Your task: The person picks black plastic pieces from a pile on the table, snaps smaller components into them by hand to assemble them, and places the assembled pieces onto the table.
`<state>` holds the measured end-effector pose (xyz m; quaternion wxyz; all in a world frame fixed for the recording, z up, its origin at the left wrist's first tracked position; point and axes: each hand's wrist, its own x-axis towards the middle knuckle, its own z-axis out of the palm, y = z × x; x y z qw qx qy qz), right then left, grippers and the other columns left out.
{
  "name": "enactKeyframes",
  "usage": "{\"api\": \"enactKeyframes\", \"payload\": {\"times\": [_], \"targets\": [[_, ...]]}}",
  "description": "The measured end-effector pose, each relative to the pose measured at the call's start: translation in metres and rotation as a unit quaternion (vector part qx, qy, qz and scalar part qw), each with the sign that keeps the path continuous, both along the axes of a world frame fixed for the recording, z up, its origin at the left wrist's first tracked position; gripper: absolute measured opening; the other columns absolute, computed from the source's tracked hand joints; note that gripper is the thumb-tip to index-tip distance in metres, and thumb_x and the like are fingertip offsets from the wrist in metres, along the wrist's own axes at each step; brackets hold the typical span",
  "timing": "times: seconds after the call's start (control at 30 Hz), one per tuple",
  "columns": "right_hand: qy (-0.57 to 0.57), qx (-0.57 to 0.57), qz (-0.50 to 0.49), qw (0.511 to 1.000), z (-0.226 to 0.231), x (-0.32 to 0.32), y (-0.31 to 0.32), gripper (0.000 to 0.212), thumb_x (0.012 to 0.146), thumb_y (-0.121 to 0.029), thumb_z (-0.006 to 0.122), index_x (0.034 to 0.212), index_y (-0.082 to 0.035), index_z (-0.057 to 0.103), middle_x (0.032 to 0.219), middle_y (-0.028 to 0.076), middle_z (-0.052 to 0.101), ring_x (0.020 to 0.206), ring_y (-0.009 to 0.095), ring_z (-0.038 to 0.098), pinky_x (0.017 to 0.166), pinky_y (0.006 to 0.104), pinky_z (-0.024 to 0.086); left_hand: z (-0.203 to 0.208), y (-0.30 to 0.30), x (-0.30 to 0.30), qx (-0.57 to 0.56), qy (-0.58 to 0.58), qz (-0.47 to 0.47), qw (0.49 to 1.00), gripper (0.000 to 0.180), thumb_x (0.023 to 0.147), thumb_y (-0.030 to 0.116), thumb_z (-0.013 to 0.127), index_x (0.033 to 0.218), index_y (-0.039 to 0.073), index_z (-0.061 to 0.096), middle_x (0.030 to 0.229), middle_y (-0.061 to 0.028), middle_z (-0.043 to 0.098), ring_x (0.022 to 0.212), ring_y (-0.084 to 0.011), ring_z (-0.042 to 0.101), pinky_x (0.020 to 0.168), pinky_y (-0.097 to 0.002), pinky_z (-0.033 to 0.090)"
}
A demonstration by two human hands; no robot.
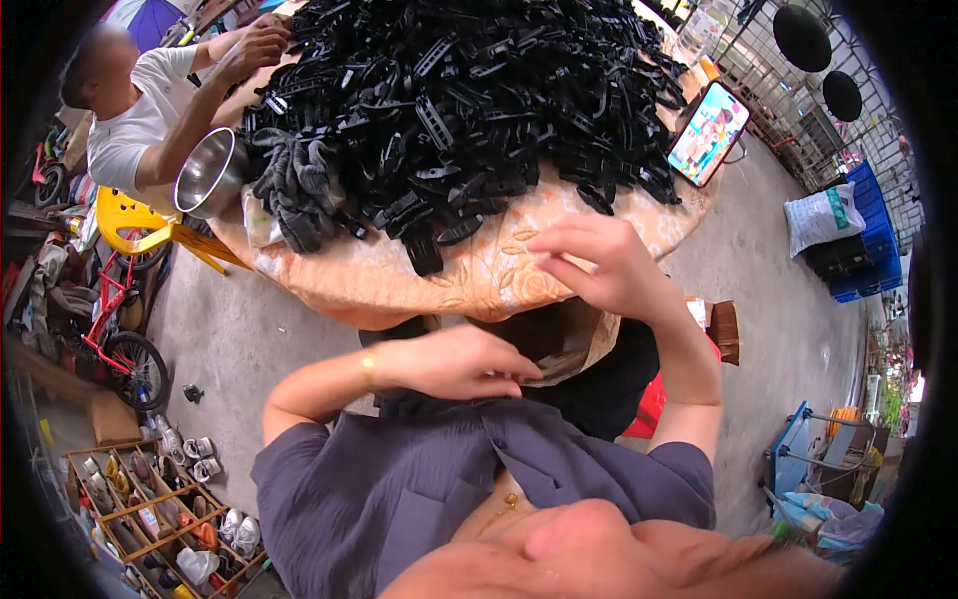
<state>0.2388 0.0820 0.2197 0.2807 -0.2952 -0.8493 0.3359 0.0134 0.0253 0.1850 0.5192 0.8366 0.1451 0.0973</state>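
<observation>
A large heap of black plastic parts (449, 110), many long and slotted like clips or buckles, covers most of the round table. My right hand (599, 262) hovers over the near edge of the patterned orange tablecloth (399, 285). Its thumb and fingers are apart, and nothing shows between them. Lower and to the left, my left hand (459, 361) is in front of my body with its fingers curled inward. Whatever those fingers hold, if anything, is hidden. Just beyond them, an open sack (589, 351) stands below the table edge, its inside dark.
Dark grey gloves (294, 185) and a metal bowl (208, 175) lie at the table's left. A phone (709, 135) stands at the right. Another person (150, 100) reaches toward the heap beside a yellow chair (135, 225). A shoe rack (150, 519) is at lower left.
</observation>
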Motion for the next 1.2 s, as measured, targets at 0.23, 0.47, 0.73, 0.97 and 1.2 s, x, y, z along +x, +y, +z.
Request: {"api": "enactKeyframes", "payload": {"times": [0.23,0.47,0.73,0.97,1.2], "targets": [[-0.122,0.362,0.002,0.924,-0.038,-0.039,0.072,0.025,0.071,-0.016,0.069,0.093,-0.007,0.063,0.089,0.006,0.055,0.082,0.024,0.057,0.067,0.0325,0.05,0.044,0.11,-0.043,0.507,0.002,0.369,0.779,0.034,0.07,-0.001,0.065,0.103,0.004,0.063,0.111,-0.0118,0.057,0.099,-0.0304,0.052,0.086,-0.0377,0.045],[0.0,0.33,-0.003,0.944,-0.04,-0.037,0.094,0.023,0.066,-0.014,0.074,0.082,-0.005,0.06,0.084,0.008,0.058,0.08,0.024,0.058,0.065,0.033,0.049,0.045,0.169,-0.038,0.514,0.055,0.322,0.793,0.018,0.076,0.005,0.061,0.094,0.005,0.066,0.098,-0.0077,0.061,0.094,-0.0278,0.053,0.086,-0.036,0.044],[0.232,0.009,-0.137,0.963,-0.017,-0.036,0.123,0.017,0.084,-0.006,0.065,0.1,-0.002,0.061,0.089,0.003,0.066,0.073,0.005,0.056,0.063,0.0196,0.046,0.035,0.193,-0.003,0.408,-0.141,0.467,0.771,0.01,0.085,0.006,0.058,0.092,0.0,0.062,0.083,-0.0118,0.062,0.076,-0.0273,0.061,0.069,-0.0347,0.049],[0.363,-0.105,-0.075,0.923,-0.003,-0.051,0.106,0.027,0.09,-0.005,0.058,0.117,-0.001,0.056,0.102,0.007,0.065,0.091,0.009,0.06,0.079,0.0217,0.048,0.028,0.18,-0.022,-0.34,-0.335,0.366,0.799,0.02,0.094,0.017,0.054,0.109,0.005,0.059,0.083,-0.0022,0.061,0.066,-0.0117,0.058,0.062,-0.0263,0.052],[0.396,-0.045,-0.047,0.916,-0.011,-0.05,0.094,0.025,0.079,0.004,0.067,0.103,-0.002,0.062,0.101,0.005,0.064,0.09,0.012,0.06,0.081,0.0245,0.049,0.03,0.164,-0.003,-0.397,-0.329,0.375,0.77,0.019,0.093,0.016,0.055,0.108,0.005,0.059,0.087,-0.0019,0.061,0.07,-0.0107,0.058,0.061,-0.025,0.052]]}}
